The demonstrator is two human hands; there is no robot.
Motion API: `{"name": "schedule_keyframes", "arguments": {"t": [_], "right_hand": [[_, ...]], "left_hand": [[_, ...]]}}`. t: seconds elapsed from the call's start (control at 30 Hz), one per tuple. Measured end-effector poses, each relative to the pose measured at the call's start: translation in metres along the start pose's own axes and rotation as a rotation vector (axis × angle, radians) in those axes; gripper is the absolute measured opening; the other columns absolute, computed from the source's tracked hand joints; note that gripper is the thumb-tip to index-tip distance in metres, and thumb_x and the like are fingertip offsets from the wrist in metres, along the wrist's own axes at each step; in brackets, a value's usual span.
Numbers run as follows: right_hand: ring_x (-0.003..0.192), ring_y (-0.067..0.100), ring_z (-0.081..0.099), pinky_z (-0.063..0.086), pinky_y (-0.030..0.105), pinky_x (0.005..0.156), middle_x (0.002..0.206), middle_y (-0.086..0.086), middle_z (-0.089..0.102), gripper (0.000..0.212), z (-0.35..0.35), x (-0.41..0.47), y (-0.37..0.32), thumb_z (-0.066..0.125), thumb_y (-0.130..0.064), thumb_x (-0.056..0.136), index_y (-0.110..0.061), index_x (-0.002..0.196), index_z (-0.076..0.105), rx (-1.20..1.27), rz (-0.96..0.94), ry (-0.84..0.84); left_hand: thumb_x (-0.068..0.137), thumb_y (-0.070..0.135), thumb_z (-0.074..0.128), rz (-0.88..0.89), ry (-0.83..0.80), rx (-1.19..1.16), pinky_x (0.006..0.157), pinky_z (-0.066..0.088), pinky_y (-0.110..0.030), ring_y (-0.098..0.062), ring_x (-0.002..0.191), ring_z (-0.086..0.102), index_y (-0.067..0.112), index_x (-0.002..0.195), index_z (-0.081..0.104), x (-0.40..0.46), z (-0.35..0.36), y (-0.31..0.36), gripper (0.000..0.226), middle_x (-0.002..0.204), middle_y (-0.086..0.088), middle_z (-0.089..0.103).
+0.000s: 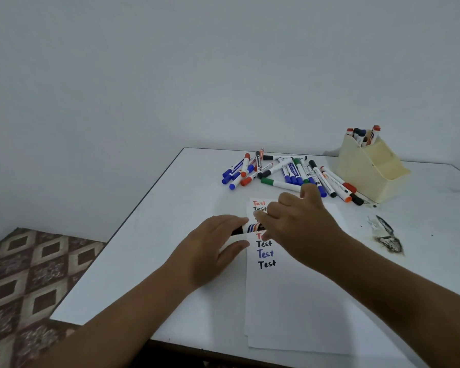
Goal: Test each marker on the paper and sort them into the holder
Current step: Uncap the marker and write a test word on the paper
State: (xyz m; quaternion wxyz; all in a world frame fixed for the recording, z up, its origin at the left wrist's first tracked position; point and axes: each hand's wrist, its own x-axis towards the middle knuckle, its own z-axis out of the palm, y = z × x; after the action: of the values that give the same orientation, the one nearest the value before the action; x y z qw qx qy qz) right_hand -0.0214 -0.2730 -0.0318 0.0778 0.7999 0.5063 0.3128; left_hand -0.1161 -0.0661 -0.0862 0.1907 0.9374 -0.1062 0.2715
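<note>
**Two hands on one marker over the test sheet**

Both hands meet above the paper (298, 301), which lies on the white table (149, 261) and carries a column of "Test" words in red, black and blue. The left hand (213, 245) curls its fingers around one end of a marker (251, 228); the marker lies roughly level, running from the left hand's fingers towards the right hand (300, 229). The right hand's fingertips pinch the other end, though the exact contact is hidden behind its knuckles. Only a short striped stretch of the marker shows between the two hands. Farther back, a loose pile of markers (284, 171) lies on the table, just beside a cream holder (369, 171) with several markers standing in its tallest compartment.
</note>
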Motion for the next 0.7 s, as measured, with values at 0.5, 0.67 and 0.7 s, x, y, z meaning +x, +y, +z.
{"name": "schedule_keyframes", "arguments": {"t": [0.5, 0.67, 0.7], "right_hand": [[0.065, 0.016, 0.041, 0.037, 0.042, 0.072, 0.063, -0.005, 0.060, 0.025, -0.002, 0.007, -0.010, 0.087, -0.035, 0.073, -0.023, 0.085, 0.069, 0.115, 0.022, 0.030], [0.083, 0.019, 0.059, 0.037, 0.032, 0.074, 0.084, -0.002, 0.063, 0.019, -0.010, 0.012, -0.001, 0.074, -0.026, 0.087, -0.022, 0.103, 0.065, 0.402, 0.281, 0.061], [0.090, 0.016, 0.058, 0.039, 0.026, 0.076, 0.095, -0.002, 0.063, 0.020, -0.014, 0.013, 0.000, 0.070, -0.024, 0.092, -0.021, 0.110, 0.063, 0.561, 0.390, 0.021]], "left_hand": [[0.097, 0.044, 0.055, -0.197, -0.087, -0.124, 0.071, 0.041, -0.016, 0.002, 0.079, 0.050, 0.039, 0.130, 0.058, 0.006, -0.008, 0.003, 0.033, 0.080, 0.027, 0.048], [0.102, 0.030, 0.047, -0.373, -0.111, -0.302, 0.090, 0.043, -0.022, 0.005, 0.099, 0.052, 0.045, 0.138, 0.032, 0.005, -0.011, 0.004, 0.041, 0.103, 0.024, 0.053], [0.103, 0.024, 0.046, -0.382, -0.118, -0.310, 0.094, 0.044, -0.022, 0.003, 0.106, 0.053, 0.045, 0.136, 0.033, 0.006, -0.012, 0.005, 0.041, 0.110, 0.025, 0.057]]}}
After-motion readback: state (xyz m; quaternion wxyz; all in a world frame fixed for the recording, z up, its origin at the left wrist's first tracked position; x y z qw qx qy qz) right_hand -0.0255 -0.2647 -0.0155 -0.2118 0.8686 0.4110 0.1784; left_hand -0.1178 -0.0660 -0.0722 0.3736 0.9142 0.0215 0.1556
